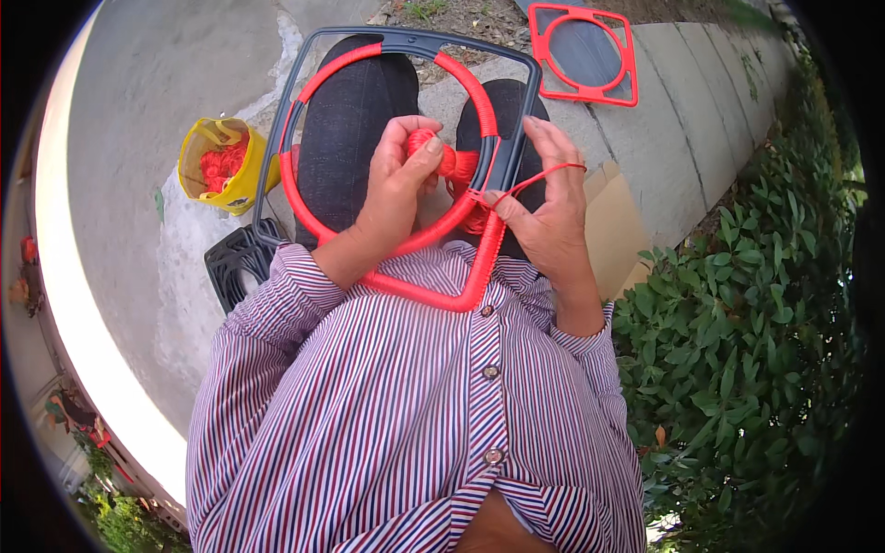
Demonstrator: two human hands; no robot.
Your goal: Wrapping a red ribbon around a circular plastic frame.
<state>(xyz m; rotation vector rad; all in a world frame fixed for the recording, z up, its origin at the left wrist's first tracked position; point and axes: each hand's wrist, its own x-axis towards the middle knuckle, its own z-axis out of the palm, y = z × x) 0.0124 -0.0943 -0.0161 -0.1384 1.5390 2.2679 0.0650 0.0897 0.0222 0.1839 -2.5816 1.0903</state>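
Observation:
A dark square frame [419, 41] with an inner ring rests on my lap, partly wrapped in red cord [475, 92]. My left hand [396, 180] reaches through the ring and grips a small bundle of red cord [447, 158]. My right hand [548, 198] pinches the frame's right side near the lower corner, with a strand of red cord [553, 170] looped over its fingers. The lower edge of the frame [419, 290] is fully wrapped in red and lies against my striped shirt.
A yellow bucket [198, 180] holding red cord stands on the concrete at the left. A stack of dark frames [235, 267] lies beside my left elbow. A finished red frame [585, 55] lies on the kerb ahead. Cardboard [613, 230] and green bushes [756, 323] are at the right.

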